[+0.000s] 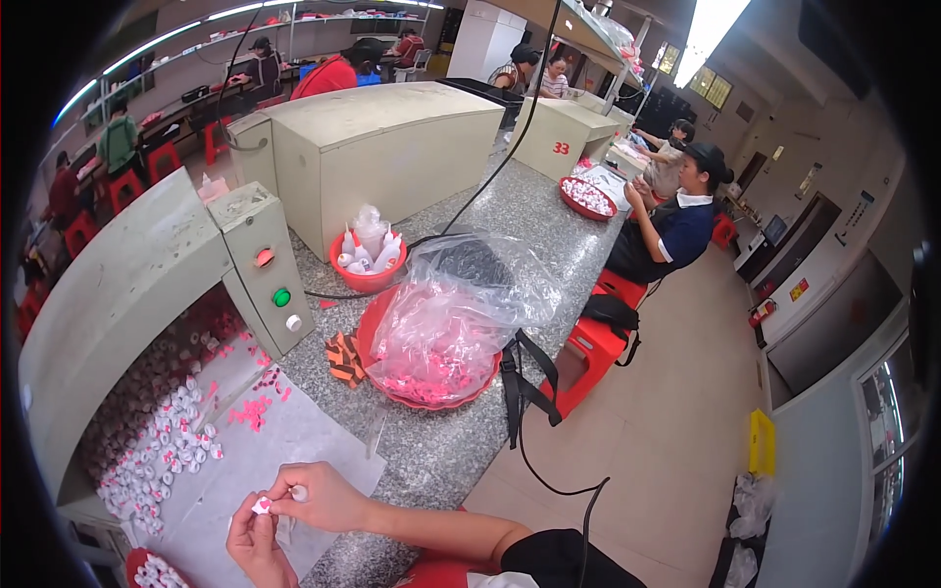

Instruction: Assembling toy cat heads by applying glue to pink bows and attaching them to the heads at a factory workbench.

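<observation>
A small white piece with a pink patch (262, 506) is pinched in the fingertips of my left hand (257, 551), near the lower edge. The fingers of my right hand (328, 502) meet the same piece from the right. Tucked in my right hand is a whitish, round-ended thing (300, 493), mostly hidden, so its kind is unclear. Under both hands lies a white sheet (323, 446). Many white rounded pieces (181, 431), some with pink on them, are heaped on its left side, by loose pink cutouts (252, 414).
A beige machine housing (127, 269) with buttons stands at left. Beyond the sheet are a red basket (431, 404) with a plastic bag of pink pieces, orange-black scraps (345, 360) and a red bowl (365, 284) of nozzle bottles. Co-workers sit farther off; a black strap (515, 387) hangs over the edge.
</observation>
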Demonstrator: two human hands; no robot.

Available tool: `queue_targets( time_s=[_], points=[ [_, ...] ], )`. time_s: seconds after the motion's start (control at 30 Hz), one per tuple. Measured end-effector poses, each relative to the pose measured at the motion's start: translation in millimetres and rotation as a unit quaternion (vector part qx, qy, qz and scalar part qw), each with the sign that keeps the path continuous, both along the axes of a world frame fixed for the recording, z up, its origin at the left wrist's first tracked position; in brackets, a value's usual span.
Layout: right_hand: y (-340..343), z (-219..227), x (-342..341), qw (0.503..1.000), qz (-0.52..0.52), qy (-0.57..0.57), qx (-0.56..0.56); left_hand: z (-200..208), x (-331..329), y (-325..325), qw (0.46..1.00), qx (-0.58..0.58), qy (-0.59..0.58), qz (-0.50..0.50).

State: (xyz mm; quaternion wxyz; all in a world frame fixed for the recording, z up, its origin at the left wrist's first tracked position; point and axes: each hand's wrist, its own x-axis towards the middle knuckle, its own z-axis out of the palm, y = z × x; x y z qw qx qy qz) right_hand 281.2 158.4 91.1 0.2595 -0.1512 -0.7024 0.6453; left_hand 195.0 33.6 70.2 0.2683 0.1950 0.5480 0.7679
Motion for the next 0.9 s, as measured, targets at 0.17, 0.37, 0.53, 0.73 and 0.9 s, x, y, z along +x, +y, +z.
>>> queue_targets(
  time_s=[0.17, 0.37, 0.53, 0.73, 0.9],
  points=[
    [-3, -2, -1, 1.000, -0.009, 0.005, 0.015, -1, 4, -1, 0.999, 0.016, -0.043, 0.012],
    [-1, -6, 1, 1.000, 0.010, -0.022, -0.007, -7, 0, -6, 0.997, 0.022, -0.067, -0.005],
    [-6, -5, 0, 0.994, -0.043, 0.026, 0.093, 5, 9, -1, 0.995, 0.051, -0.089, 0.013],
    [-4, 8, 4, 0.996, 0.073, 0.040, 0.017, 7, 3, -11, 0.999, -0.049, -0.023, 0.009],
    [-4, 0, 0, 0.984, 0.121, 0.057, -0.113, -2, 2, -14, 0.994, -0.050, 0.101, 0.004]
  ],
)
